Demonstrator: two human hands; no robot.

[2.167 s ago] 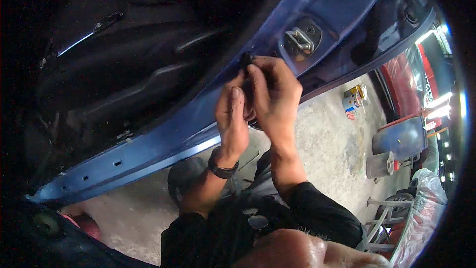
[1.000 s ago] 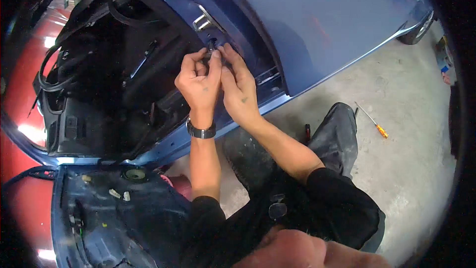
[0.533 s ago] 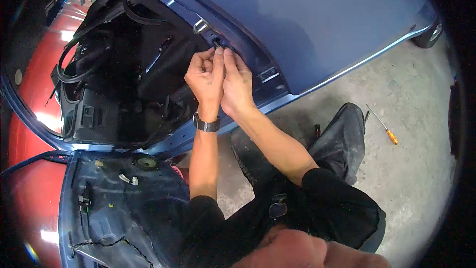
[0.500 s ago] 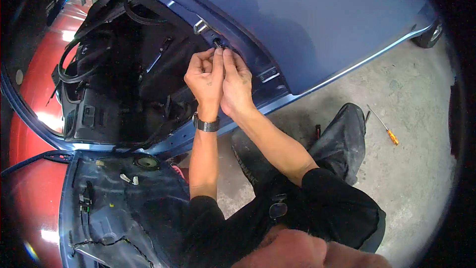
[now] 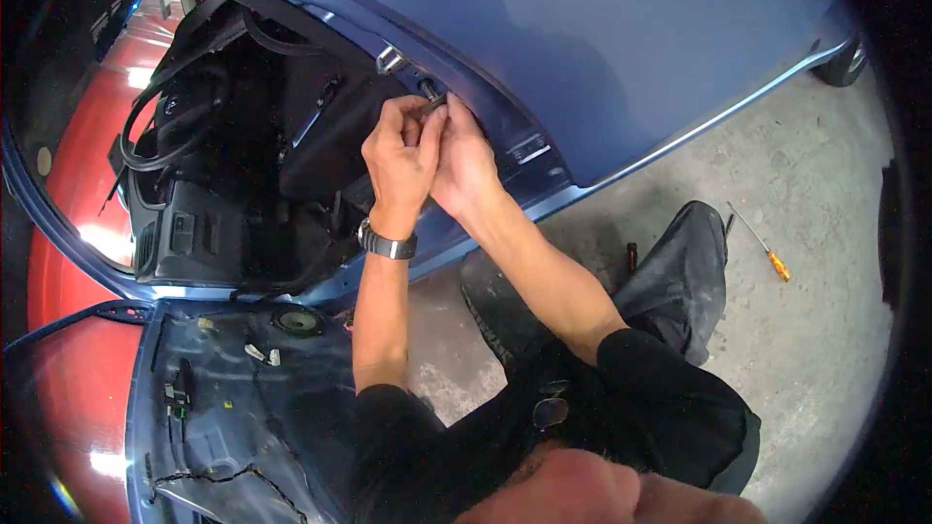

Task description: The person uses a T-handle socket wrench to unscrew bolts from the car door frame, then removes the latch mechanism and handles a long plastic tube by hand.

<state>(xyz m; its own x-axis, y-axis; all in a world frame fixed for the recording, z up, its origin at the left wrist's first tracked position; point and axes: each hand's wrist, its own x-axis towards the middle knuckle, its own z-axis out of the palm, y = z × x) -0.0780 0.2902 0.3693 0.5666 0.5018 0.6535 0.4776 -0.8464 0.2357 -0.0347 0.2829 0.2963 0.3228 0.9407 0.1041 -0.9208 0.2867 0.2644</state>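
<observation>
Both my hands are raised to the edge of a blue car body (image 5: 621, 58), at the door pillar. My left hand (image 5: 398, 160), with a metal wristwatch (image 5: 386, 243) on the wrist, and my right hand (image 5: 466, 165) press together around a small dark fitting (image 5: 431, 100) on the pillar. Fingers of both hands pinch at it. What exactly they grip is mostly hidden by the fingers. Just above it sits a small metal bracket (image 5: 388, 60).
The dark car interior with seat and loose black cables (image 5: 194, 136) opens at left. An open blue door (image 5: 223, 408) with bare inner panel lies lower left. An orange-handled screwdriver (image 5: 762, 243) lies on the concrete floor (image 5: 815, 330). My black-trousered knee (image 5: 680, 262) is bent.
The view has swung from close under the sill to looking down at the door opening. My hands stay together on the same small fitting at the pillar, barely shifting in the last second.
</observation>
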